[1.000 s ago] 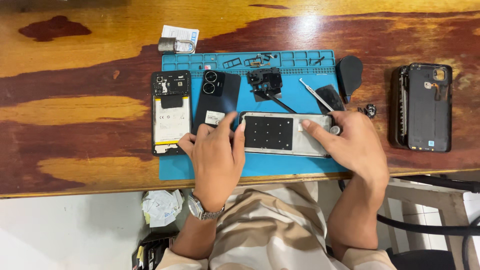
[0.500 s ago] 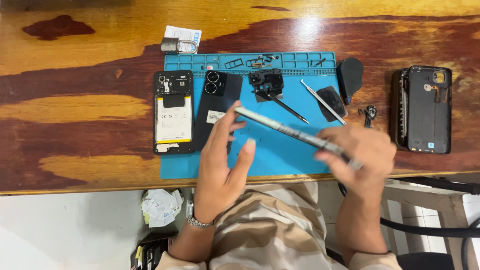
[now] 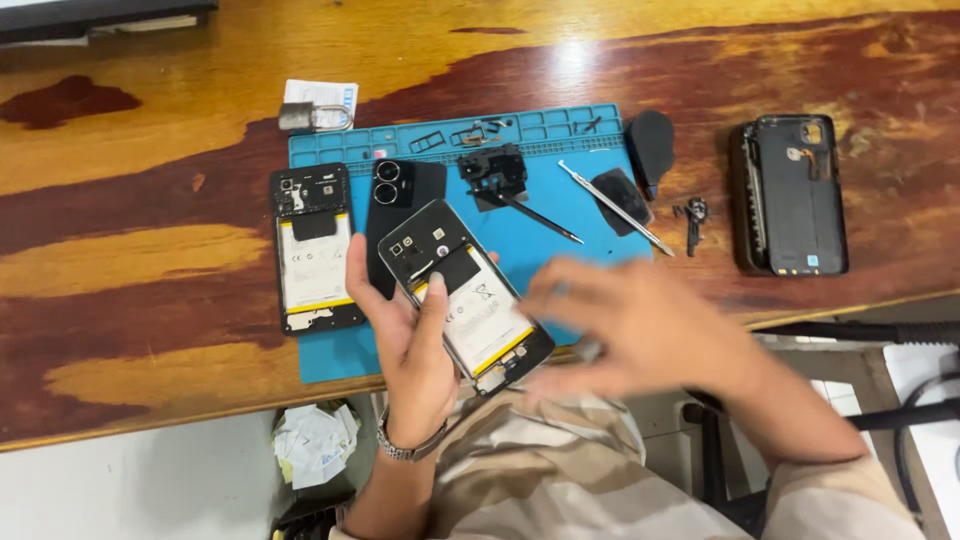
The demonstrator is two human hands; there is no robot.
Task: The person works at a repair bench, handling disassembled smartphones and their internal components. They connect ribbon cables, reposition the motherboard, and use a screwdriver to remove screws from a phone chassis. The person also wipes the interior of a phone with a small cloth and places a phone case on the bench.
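Diagonally, left hand (image 3: 415, 345) grips the opened phone (image 3: 465, 295), camera end up-left; blurred right hand (image 3: 640, 330) unclear.

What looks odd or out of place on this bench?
A padlock sits among the phone parts at the mat's top left corner. Crumpled paper lies on the floor below the table. The phone in the left hand has no back cover.

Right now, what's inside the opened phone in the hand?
Inside the opened black phone, held by the left hand, a white battery and dark circuit parts show. Whatever lies beneath the battery is covered; the thumb hides one edge.
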